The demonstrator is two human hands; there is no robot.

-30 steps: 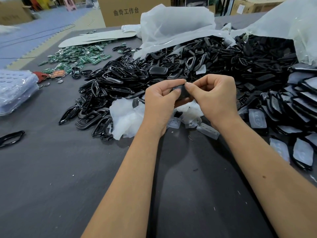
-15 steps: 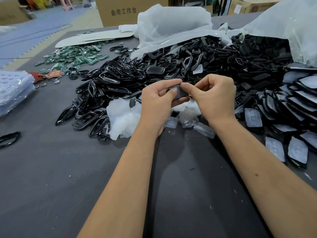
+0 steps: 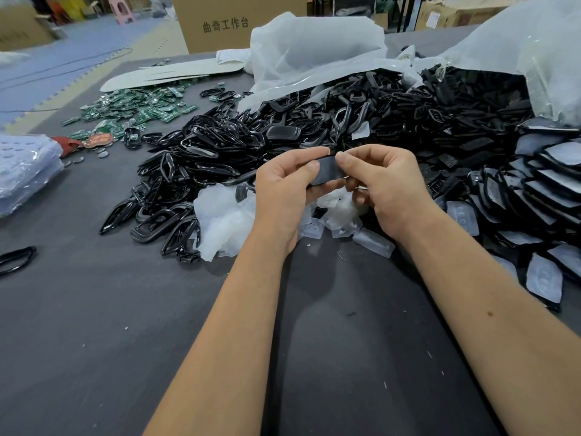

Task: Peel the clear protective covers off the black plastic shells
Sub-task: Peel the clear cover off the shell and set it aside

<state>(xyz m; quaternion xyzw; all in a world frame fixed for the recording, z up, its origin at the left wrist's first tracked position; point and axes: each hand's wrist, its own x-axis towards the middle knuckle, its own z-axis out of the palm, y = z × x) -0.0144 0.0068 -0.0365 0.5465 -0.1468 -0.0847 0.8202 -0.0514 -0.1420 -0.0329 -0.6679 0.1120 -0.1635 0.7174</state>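
A black plastic shell (image 3: 328, 169) is held up above the dark table between both hands. My left hand (image 3: 283, 190) grips its left end with thumb and fingers curled round it. My right hand (image 3: 386, 187) pinches its right edge with thumb and forefinger. Below the hands lie several peeled clear covers (image 3: 339, 215) and crumpled white film (image 3: 223, 218). Covered shells (image 3: 544, 275) lie stacked at the right. A large heap of black shells and frames (image 3: 283, 133) spreads behind the hands.
Green circuit boards (image 3: 132, 108) lie at the back left. A clear bag of parts (image 3: 25, 168) sits at the left edge, a lone black frame (image 3: 15, 258) below it. White plastic bags (image 3: 314, 48) and a cardboard box (image 3: 235, 23) stand behind. Grey table (image 3: 94, 341) extends in front.
The shell has turned slightly in my hands, showing more of its flat face. My right thumb and forefinger have shifted along its right edge. The view moved a little.
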